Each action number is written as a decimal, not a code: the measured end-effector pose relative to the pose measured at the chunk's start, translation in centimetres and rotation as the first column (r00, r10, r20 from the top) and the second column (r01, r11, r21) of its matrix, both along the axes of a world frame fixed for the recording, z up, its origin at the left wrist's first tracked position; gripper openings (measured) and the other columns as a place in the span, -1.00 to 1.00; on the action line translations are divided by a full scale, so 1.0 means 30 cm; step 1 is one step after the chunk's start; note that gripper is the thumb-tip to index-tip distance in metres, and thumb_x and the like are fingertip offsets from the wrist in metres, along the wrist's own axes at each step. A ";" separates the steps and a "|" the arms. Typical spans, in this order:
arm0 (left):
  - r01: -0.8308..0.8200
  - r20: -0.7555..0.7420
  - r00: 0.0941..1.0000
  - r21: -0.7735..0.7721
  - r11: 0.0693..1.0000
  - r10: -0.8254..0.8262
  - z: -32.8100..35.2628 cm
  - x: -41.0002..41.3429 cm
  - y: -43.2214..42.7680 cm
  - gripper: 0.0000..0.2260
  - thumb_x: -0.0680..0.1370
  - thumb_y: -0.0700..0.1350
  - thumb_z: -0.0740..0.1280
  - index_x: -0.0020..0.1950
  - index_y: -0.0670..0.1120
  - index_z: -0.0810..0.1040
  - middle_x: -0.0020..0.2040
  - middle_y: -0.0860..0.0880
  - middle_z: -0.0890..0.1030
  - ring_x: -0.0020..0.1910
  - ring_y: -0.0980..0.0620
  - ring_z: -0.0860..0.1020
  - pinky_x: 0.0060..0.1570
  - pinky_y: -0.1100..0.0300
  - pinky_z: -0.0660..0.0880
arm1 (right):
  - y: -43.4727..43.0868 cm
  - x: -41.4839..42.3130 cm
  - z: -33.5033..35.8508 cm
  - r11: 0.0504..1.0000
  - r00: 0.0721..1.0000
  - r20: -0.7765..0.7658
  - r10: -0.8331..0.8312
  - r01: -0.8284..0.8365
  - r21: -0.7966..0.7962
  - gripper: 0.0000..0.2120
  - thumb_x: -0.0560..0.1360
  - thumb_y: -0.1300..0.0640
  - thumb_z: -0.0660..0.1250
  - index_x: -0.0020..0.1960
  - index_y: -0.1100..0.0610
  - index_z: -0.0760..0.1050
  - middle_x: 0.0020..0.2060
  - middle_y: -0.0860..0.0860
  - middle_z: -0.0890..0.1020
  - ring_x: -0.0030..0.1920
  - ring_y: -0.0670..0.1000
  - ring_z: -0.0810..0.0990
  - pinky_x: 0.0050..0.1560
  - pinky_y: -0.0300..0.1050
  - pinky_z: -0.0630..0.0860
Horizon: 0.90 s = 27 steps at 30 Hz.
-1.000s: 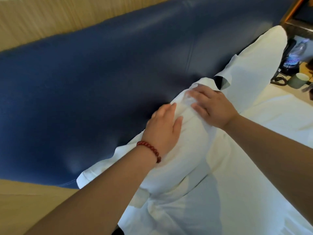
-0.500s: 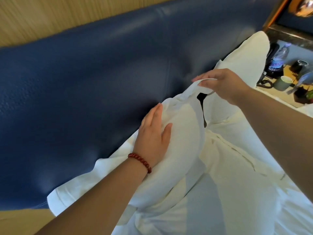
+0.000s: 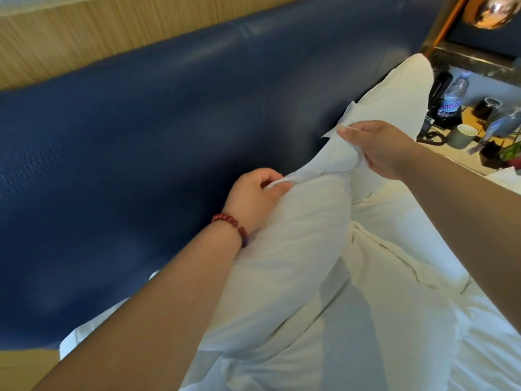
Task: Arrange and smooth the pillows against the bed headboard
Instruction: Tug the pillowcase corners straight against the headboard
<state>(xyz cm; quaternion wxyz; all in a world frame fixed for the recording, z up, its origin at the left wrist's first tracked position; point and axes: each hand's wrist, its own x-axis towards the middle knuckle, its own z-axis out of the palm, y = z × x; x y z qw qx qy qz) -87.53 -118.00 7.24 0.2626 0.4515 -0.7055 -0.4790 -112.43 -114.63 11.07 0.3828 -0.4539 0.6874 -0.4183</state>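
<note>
Plump white near pillow (image 3: 282,249) at the head edge of the bed, propped against the dark blue padded leather headboard (image 3: 141,142) and touching it along one side. Long axis parallel to the headboard, from the near end under the left forearm toward the far side edge of the bed. Open end of the case pointing that far way.

Loose white pillowcase flap (image 3: 335,153) lifted off that end, stretched between both hands. Left hand (image 3: 251,198) at the headboard side of the pillow's far end, fingers curled, pinching a fold of the case. Bracelet of dark red beads (image 3: 231,225) on its wrist. Right hand (image 3: 383,149) further along, fingers curled round the bunched edge of the flap, gripping it.

Second long white pillow (image 3: 394,91) beyond, also leaning on the headboard, same long axis, far end toward the far head corner of the bed. Contact between the two pillows hidden by the flap and the right hand. Rumpled white bed sheet (image 3: 423,320) over the mattress beside both pillows.

Past the far side edge of the bed, a tan bedside surface (image 3: 469,112) with a clear plastic water bottle with a purple label (image 3: 454,94) and a pale green cup (image 3: 463,135), both upright, near each other. Light wood-grain wall panel (image 3: 84,32) above the headboard.
</note>
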 end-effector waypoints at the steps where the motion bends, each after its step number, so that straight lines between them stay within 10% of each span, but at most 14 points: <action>1: 0.025 -0.032 0.999 0.084 0.996 -0.022 0.020 0.011 0.003 -0.85 0.53 0.00 0.41 -0.13 -0.07 0.61 -0.23 0.09 0.60 -0.35 0.13 0.49 -0.34 0.26 0.48 | 0.003 0.007 0.010 1.000 0.998 -0.062 0.003 -0.002 0.007 -0.68 0.54 -0.11 0.33 -0.04 0.14 0.66 -0.01 0.13 0.70 -0.02 0.12 0.67 0.10 0.03 0.56; 4: 0.092 -0.059 0.995 0.232 0.968 -0.081 0.070 0.043 0.013 -0.81 0.52 0.03 0.42 -0.17 -0.08 0.59 -0.34 0.00 0.57 -0.43 0.03 0.44 -0.43 0.21 0.38 | 0.010 0.022 0.048 1.000 0.997 -0.079 0.000 0.000 -0.004 -0.63 0.51 -0.15 0.35 0.06 0.14 0.64 0.02 0.12 0.69 0.01 0.11 0.67 0.11 0.02 0.57; 7: 0.107 -0.134 0.989 0.363 0.926 -0.062 0.078 0.066 0.028 -0.84 0.53 -0.02 0.41 -0.18 -0.07 0.59 -0.33 -0.01 0.62 -0.41 0.04 0.51 -0.41 0.21 0.44 | 0.028 0.020 0.055 0.999 0.966 0.258 0.027 -0.018 -0.037 -0.44 0.47 -0.22 0.36 0.23 0.21 0.53 0.08 0.16 0.67 0.08 0.08 0.67 0.29 0.08 0.49; 11: 0.130 -0.242 0.970 0.535 0.835 0.004 0.052 0.086 0.046 -0.86 0.55 -0.07 0.39 -0.17 -0.09 0.61 -0.20 -0.10 0.67 -0.20 -0.08 0.60 -0.04 -0.06 0.56 | 0.083 -0.013 -0.020 0.980 0.887 0.445 0.120 -0.179 0.091 -0.18 0.24 -0.19 0.59 0.39 0.11 0.43 0.26 0.02 0.61 0.26 0.01 0.58 0.39 0.01 0.40; 15: 0.157 -0.295 0.955 0.588 0.793 0.029 0.059 0.090 0.063 -0.89 0.55 -0.11 0.38 -0.13 -0.13 0.60 -0.19 -0.09 0.69 -0.24 -0.03 0.64 -0.12 0.07 0.61 | 0.100 0.030 -0.039 1.000 0.929 0.371 -0.004 0.010 -0.015 -0.76 0.55 0.06 0.35 0.18 0.12 0.56 0.13 -0.03 0.68 0.15 -0.05 0.65 0.26 -0.13 0.51; 27: -0.181 -0.148 0.950 0.456 0.871 0.275 0.083 0.117 0.041 -0.91 0.51 -0.10 0.45 -0.04 -0.09 0.67 -0.11 -0.05 0.71 -0.19 -0.04 0.67 -0.17 0.09 0.63 | 0.069 0.056 -0.112 0.854 0.641 0.631 -0.438 0.516 0.069 -0.81 0.51 0.11 0.44 0.08 0.15 0.56 0.02 0.05 0.68 0.05 0.04 0.66 0.21 -0.04 0.56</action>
